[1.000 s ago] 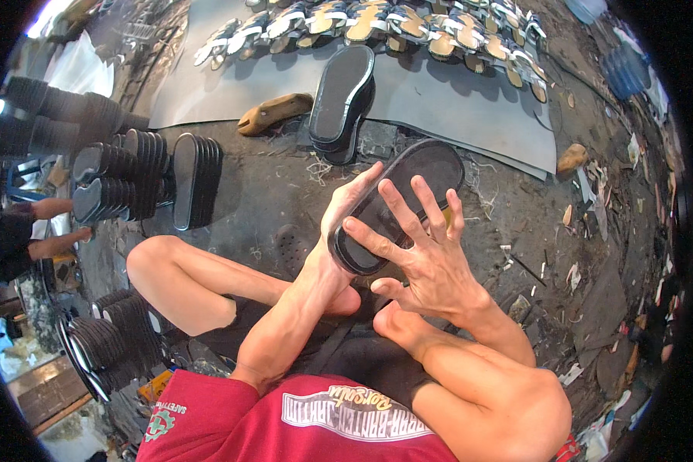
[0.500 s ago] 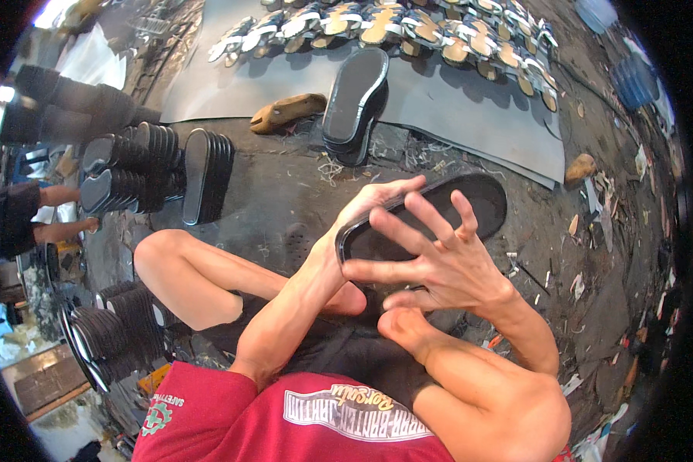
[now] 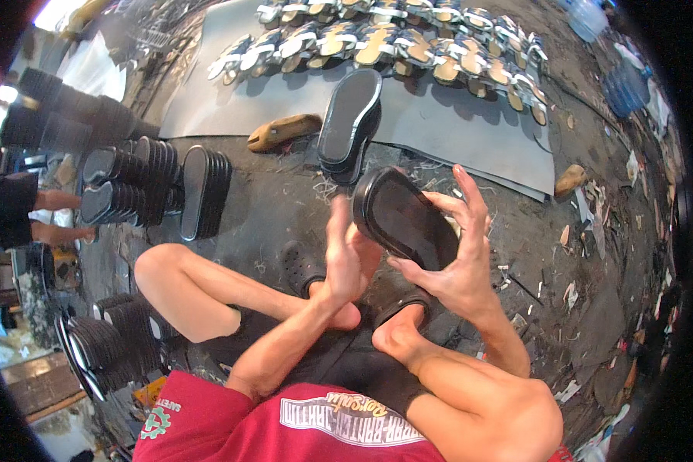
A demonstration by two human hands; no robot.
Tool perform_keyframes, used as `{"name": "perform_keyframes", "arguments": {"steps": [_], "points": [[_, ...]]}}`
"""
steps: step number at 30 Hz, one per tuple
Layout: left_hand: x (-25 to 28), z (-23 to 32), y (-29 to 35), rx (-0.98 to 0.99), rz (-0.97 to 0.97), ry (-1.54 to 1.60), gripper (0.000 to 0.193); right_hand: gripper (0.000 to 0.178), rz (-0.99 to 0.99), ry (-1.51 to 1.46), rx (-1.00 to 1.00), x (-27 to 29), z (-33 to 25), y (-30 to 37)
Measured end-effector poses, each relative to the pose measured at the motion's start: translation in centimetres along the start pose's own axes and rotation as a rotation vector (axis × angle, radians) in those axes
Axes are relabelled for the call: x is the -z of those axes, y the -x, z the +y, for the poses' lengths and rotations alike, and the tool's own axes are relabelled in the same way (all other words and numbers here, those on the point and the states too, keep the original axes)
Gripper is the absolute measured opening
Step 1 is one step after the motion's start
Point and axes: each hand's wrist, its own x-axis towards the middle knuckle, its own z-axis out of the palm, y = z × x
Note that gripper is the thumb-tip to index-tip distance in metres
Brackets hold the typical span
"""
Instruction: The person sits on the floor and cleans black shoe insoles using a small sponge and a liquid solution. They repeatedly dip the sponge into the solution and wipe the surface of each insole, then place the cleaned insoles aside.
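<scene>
Shoe sole [image 3: 413, 218] tilts above the floor [image 3: 266, 202], gripped by opposite edges in the right hand [image 3: 463, 273], probably to leave its face uncovered; the left hand [image 3: 349, 263], holding nothing, spreads beside it.

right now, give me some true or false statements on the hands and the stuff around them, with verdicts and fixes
1. The right hand grips the black sole. True.
2. The left hand is clenched in a fist. False: it is open, beside the sole.
3. The sandals lie in one heap. False: they are set out in rows on the grey sheet.
4. A wooden last lies by the sheet's edge. True.
5. The shirt is blue. False: it is red.
</scene>
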Motion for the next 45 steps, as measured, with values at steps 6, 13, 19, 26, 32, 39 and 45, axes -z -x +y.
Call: {"name": "perform_keyframes", "arguments": {"steps": [6, 13, 19, 26, 32, 39, 45], "points": [[1.4, -0.2, -0.7, -0.321, -0.071, -0.023, 0.079, 0.122, 0.018, -0.290, -0.170, -2.7, -1.3, 0.5], [-0.1, 1.1, -0.8, -0.156, -0.018, 0.052, 0.071, 0.081, -0.115, 0.217, 0.027, -2.8, -1.9, -0.1], [-1.3, 1.2, -0.2, -0.176, 0.037, -0.118, 0.065, 0.082, -0.115, 0.244, -0.001, -3.4, -1.8, -0.2], [-2.1, 2.4, -0.7, -0.155, 0.020, -0.332, 0.060, 0.078, -0.148, 0.304, 0.004, -2.9, -0.8, -0.5], [-1.1, 2.6, -1.1, 0.035, -0.001, -0.169, 0.061, 0.074, -0.183, 0.363, 0.026, -2.6, 0.1, -0.5], [0.3, 3.7, -1.4, 0.300, -0.048, 0.017, 0.062, 0.069, -0.262, 0.486, 0.071, -1.5, 1.0, -0.8], [3.1, 3.5, -2.2, 0.444, -0.122, 0.278, 0.058, 0.067, -0.326, 0.558, 0.141, 0.1, 0.8, -1.3]]}}
